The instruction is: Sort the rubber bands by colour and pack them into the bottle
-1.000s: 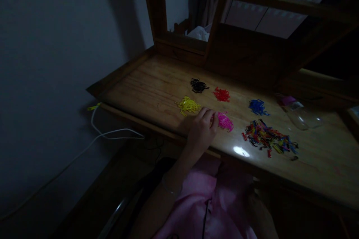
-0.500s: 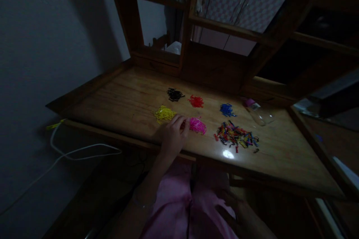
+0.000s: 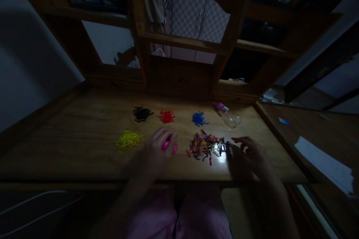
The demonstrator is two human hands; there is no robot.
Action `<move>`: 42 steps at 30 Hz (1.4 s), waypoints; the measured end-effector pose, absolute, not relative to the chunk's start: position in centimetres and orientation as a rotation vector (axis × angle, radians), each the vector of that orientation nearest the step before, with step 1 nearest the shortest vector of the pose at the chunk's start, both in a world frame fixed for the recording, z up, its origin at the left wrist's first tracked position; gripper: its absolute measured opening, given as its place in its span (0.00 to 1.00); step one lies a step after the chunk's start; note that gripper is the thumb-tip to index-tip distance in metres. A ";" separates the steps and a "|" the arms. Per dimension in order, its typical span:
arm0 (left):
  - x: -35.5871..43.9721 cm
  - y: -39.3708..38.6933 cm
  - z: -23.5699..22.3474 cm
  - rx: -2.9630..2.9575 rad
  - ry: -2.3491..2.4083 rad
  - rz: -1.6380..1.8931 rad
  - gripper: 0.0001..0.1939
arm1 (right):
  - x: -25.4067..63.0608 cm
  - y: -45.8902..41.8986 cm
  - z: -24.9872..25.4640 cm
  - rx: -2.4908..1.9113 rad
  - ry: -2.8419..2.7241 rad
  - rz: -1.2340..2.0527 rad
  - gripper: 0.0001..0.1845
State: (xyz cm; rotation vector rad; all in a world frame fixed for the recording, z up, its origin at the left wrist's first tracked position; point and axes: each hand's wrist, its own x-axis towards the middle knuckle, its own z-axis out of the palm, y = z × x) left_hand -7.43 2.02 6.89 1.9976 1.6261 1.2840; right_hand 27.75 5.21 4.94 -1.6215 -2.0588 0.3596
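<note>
My left hand (image 3: 159, 148) is curled over the pile of small pink pieces (image 3: 175, 148) and covers most of it. Pink shows through the gap between thumb and fingers; whether a piece is pinched there is hidden. My right hand (image 3: 254, 154) hovers over the table just right of the mixed-colour pile (image 3: 206, 145), fingers apart, seemingly holding nothing. The small, thin, elongated pieces also lie in single-colour piles: yellow (image 3: 129, 140), black (image 3: 141, 114), red (image 3: 166, 116) and blue (image 3: 199, 118).
A clear bottle with a pink cap (image 3: 228, 115) lies on its side at the back right of the wooden table (image 3: 84, 138). Behind stands a wooden shelf frame (image 3: 179, 78). White paper (image 3: 325, 162) rests on a surface to the right.
My right hand has risen from my lap to beside the mixed pile. My left hand has shifted from the gap between yellow and pink to over the pink pile. The view has turned right.
</note>
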 end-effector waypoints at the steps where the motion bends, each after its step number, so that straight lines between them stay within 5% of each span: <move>1: -6.6 3.2 7.8 2.117 1.536 1.219 0.09 | 27.5 5.0 4.7 -1.617 -2.045 0.413 0.19; 10: -2.7 12.9 5.8 2.613 0.939 0.623 0.11 | 25.8 4.1 2.9 -1.630 -1.643 0.462 0.23; 25: -2.1 13.1 4.0 2.693 1.014 0.614 0.04 | 25.9 3.3 3.6 -1.575 -1.564 0.703 0.17; 30: -2.4 12.6 5.9 2.743 1.070 0.651 0.09 | 26.3 3.5 3.8 -1.544 -1.473 0.822 0.19; 36: -10.5 11.4 9.8 2.754 1.454 0.599 0.11 | 26.4 3.6 3.6 -1.561 -1.419 0.827 0.17; 42: -21.6 12.8 8.1 2.325 1.833 0.532 0.10 | 26.4 3.5 3.6 -1.549 -1.478 0.796 0.18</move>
